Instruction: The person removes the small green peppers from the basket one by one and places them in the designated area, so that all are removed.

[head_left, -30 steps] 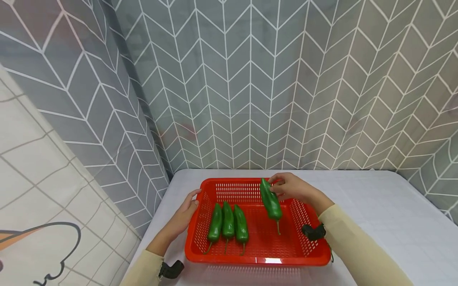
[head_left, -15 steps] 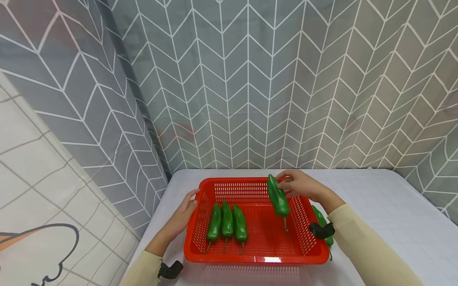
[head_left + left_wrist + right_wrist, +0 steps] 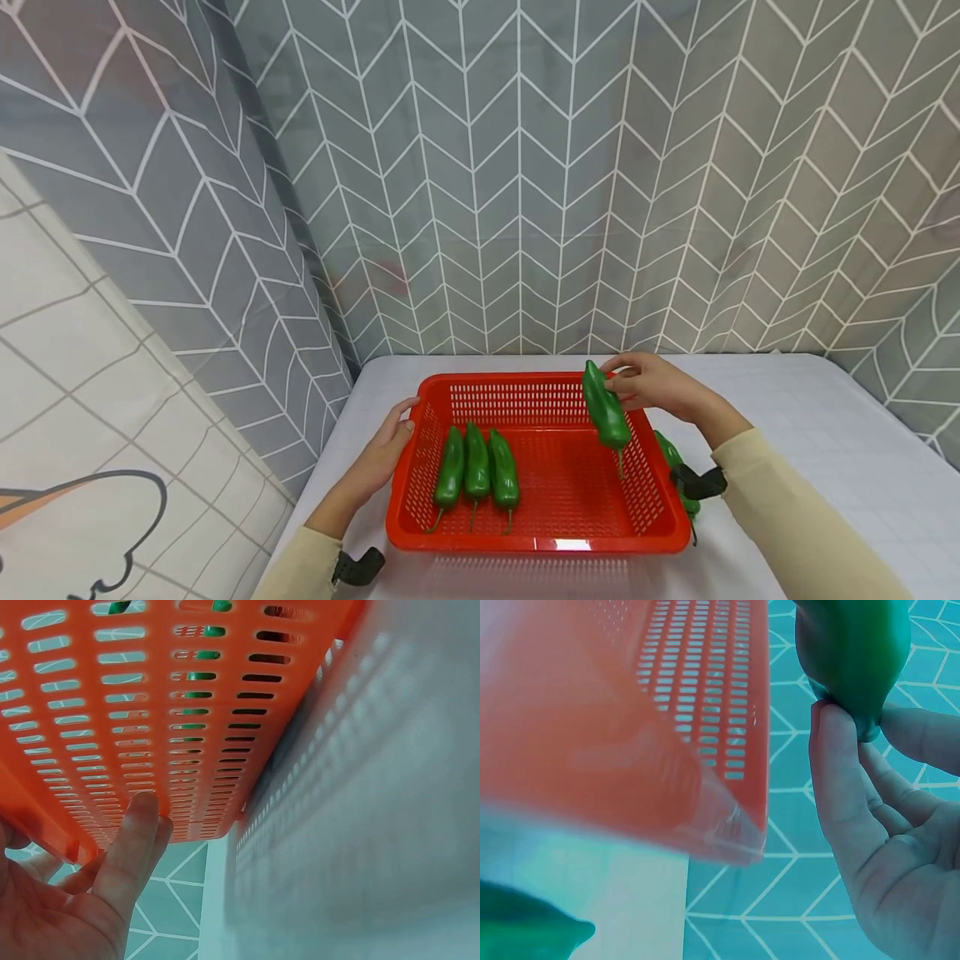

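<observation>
A long green chili pepper [image 3: 606, 410] hangs over the right part of the red plastic basket [image 3: 555, 546], stem downward. My right hand [image 3: 651, 385] pinches it near its tip between thumb and fingers, as the right wrist view also shows. At the basket's left side rests my left hand [image 3: 386, 450], its thumb near the rim. Seen from the left wrist, straight fingers [image 3: 127, 855] lie against the slotted outer wall. Inside, on the left half of the basket floor, three green chili peppers [image 3: 477, 475] lie side by side with stems toward me.
Another green chili pepper [image 3: 670, 452] lies on the white tablecloth [image 3: 787, 433] just outside the basket's right wall, partly covered by the black wrist camera [image 3: 697, 482]. Behind the table hangs a grey curtain [image 3: 525, 208] with white zigzag lines.
My right hand has carried the pepper to the right, toward the basket's right wall. The pepper outside the basket has come into fuller view. My left hand stays at the rim.
</observation>
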`<state>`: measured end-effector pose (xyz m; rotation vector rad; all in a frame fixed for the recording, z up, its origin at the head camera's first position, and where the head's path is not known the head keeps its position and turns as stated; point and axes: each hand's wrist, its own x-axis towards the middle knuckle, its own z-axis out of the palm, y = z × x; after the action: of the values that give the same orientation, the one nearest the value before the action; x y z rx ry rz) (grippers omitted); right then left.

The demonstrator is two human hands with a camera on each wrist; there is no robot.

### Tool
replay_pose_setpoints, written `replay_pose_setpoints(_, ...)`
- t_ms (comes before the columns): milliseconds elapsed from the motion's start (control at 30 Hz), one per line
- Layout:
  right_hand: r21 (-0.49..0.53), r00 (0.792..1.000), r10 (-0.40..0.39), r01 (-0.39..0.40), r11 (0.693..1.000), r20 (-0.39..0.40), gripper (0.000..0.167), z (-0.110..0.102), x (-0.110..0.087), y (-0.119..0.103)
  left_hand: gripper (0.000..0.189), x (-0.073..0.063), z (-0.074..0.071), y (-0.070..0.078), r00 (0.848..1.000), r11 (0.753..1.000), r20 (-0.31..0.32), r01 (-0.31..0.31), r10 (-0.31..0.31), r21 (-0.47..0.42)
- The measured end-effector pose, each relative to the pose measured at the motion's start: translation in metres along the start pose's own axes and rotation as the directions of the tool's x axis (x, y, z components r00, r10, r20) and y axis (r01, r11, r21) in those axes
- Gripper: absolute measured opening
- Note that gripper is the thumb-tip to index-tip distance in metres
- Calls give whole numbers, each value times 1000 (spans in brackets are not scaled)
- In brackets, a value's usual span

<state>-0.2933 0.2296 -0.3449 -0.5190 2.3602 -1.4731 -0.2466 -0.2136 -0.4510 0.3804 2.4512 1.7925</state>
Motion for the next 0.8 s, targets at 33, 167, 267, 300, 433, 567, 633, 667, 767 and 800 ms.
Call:
replay_pose_setpoints(33, -4, 1000, 3, -3, 1000, -3, 44, -2, -1, 1, 49, 0, 0, 0, 1000, 1000, -1, 3, -3, 1)
replay_pose_setpoints(167, -14, 1000, 9, -9, 1000, -16, 43, -7, -7, 6, 49, 0, 1, 0, 1000, 1000, -6, 12, -12, 1)
replay_pose_setpoints(267, -15, 1000, 1, -1, 1000, -18, 44, -10, -11, 9, 49, 0, 1, 0, 1000, 1000, -9, 10, -10, -3)
replay_pose_setpoints(300, -12, 1000, -2, 1, 1000, -19, 44, -11, -12, 9, 48, 0, 1, 0, 1000, 1000, -10, 8, -8, -3)
replay_pose_setpoints(433, -3, 1000, -3, 3, 1000, -20, 44, -13, -16, 12, 48, 1, 0, -1, 1000, 1000, -4, 0, 0, -5)
replay_pose_setpoints(567, 7, 1000, 7, -7, 1000, -22, 43, -16, -20, 15, 47, 1, 0, -1, 1000, 1000, -1, 0, 0, -4)
replay_pose_setpoints(633, 5, 1000, 8, -8, 1000, -24, 43, -17, -21, 17, 47, 1, 0, -2, 1000, 1000, -1, -1, 1, -3)
replay_pose_setpoints(667, 2, 1000, 10, -10, 1000, -25, 44, -18, -22, 18, 47, 1, 0, -2, 1000, 1000, -3, -2, 2, -2)
replay_pose_setpoints(767, -16, 999, 28, -28, 999, -36, 45, -20, -25, 20, 48, 1, 0, -2, 1000, 1000, -2, -9, 9, -3)
replay_pose_setpoints(800, -22, 999, 35, -36, 999, -39, 46, -20, -25, 21, 48, 1, 0, -2, 1000, 1000, -2, -12, 12, -3)
